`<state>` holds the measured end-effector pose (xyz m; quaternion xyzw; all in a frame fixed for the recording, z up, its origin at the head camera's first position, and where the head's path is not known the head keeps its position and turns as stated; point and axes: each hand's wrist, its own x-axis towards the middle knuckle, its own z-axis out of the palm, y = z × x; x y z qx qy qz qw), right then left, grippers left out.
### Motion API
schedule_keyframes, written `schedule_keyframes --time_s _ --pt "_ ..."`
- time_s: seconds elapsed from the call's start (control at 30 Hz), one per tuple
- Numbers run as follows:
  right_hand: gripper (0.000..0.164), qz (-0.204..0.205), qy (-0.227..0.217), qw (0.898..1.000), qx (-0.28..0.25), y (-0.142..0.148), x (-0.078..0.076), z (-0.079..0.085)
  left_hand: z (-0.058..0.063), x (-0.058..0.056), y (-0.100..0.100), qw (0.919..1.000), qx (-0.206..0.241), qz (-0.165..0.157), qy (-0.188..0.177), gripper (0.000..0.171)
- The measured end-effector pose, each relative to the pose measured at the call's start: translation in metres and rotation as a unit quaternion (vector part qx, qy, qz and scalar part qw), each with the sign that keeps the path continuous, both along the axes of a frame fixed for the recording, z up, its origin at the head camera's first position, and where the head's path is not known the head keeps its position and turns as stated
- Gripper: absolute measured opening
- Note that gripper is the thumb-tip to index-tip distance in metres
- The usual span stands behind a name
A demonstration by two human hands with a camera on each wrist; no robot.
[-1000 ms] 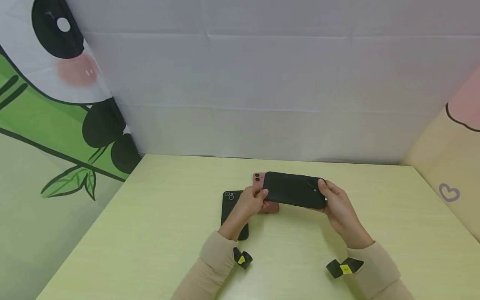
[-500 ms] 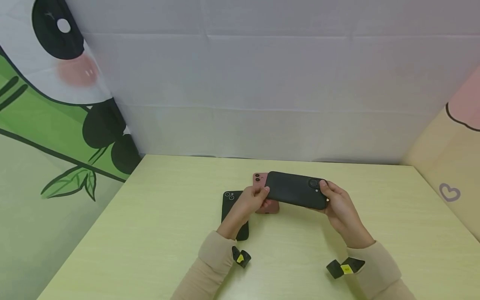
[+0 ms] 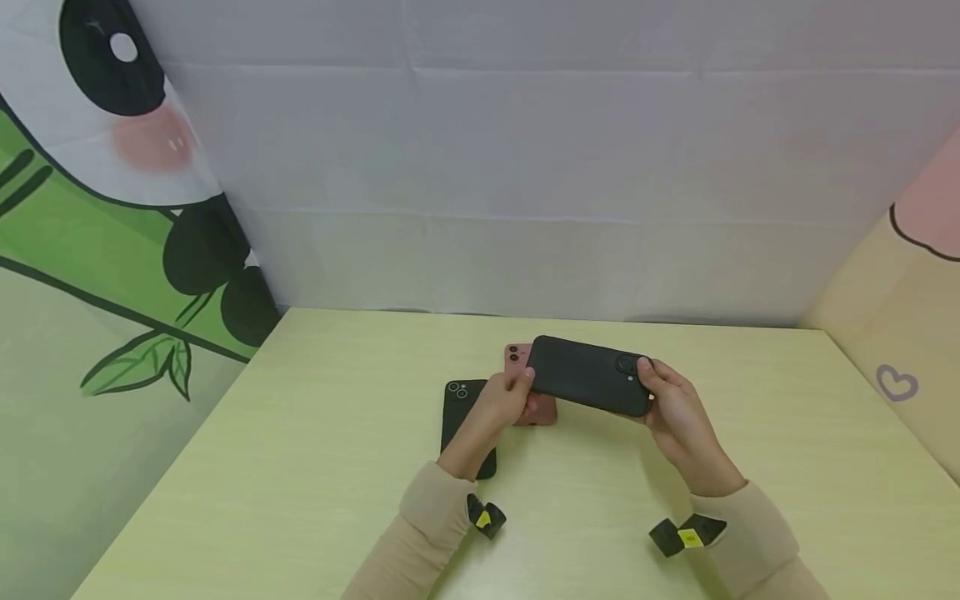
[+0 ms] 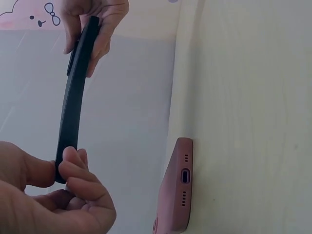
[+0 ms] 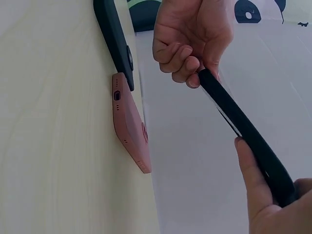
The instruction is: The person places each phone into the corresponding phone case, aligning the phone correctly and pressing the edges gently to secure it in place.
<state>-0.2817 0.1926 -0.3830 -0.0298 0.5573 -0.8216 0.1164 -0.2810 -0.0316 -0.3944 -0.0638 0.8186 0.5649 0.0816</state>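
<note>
My left hand [image 3: 504, 402] pinches one end of a phone in a black case [image 3: 581, 373], held in the air above the table. At the other end, beside the camera ring, my right hand [image 3: 678, 417] grips it with the thumb on its back. The right wrist view shows a pale sliver along the case's edge [image 5: 246, 119]; whether the case is parting from the phone there, I cannot tell. Beneath the left hand lies a pink phone [image 3: 540, 413], partly covered from the head view. A black phone [image 3: 457, 410] lies left of it, partly behind the left wrist.
The pale wood-look table [image 3: 315, 467] ends at a grey-white backdrop [image 3: 525, 167]. Printed panels stand at the left [image 3: 90, 275] and right [image 3: 885, 333]. Black straps with yellow labels hang at both cuffs, the left strap [image 3: 486, 517] and the right strap [image 3: 686, 536].
The left end of the held phone has risen slightly and shifted a little left, so it tilts more. Both hands keep their hold. The phones on the table stay put.
</note>
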Motion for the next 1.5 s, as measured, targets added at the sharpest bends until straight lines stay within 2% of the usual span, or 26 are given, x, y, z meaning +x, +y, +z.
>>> schedule_keyframes --time_s 0.1,0.17,0.33,0.4,0.73,1.03,1.13,1.3,1.5 --pt "0.025 0.006 0.005 1.0 -0.001 0.0 0.0 0.0 0.002 0.0 0.001 1.0 0.003 0.005 0.003 0.035" --pt "0.03 0.008 0.004 1.0 0.003 -0.001 0.0 0.0 0.003 0.0 0.002 0.9999 0.005 0.006 0.007 0.034" --pt "0.058 0.008 -0.004 1.0 0.014 -0.001 0.001 0.003 0.004 0.0 0.003 0.9999 0.008 0.005 0.012 0.031" --pt "0.065 0.009 -0.009 1.0 0.011 0.0 0.001 0.003 0.005 0.0 0.003 0.9999 0.01 0.004 0.012 0.03" --pt "0.068 0.025 -0.02 0.999 -0.019 0.002 0.001 0.007 0.012 0.003 0.001 0.9996 0.025 -0.004 0.017 0.029" --pt "0.069 0.04 -0.047 0.997 -0.055 0.004 0.002 0.007 0.014 0.003 -0.002 0.9987 0.045 -0.014 0.017 0.03" --pt "0.058 0.051 -0.048 0.995 -0.066 0.005 0.001 0.006 0.014 0.003 -0.003 0.9982 0.052 -0.006 0.029 0.033" --pt "0.025 0.091 -0.042 0.993 -0.063 0.007 -0.001 0.003 0.013 0.002 -0.002 0.9965 0.051 0.032 0.058 0.037" --pt "0.016 0.128 -0.023 0.991 0.037 0.001 -0.001 0.001 0.008 -0.002 -0.004 0.991 0.066 0.078 0.087 0.04"
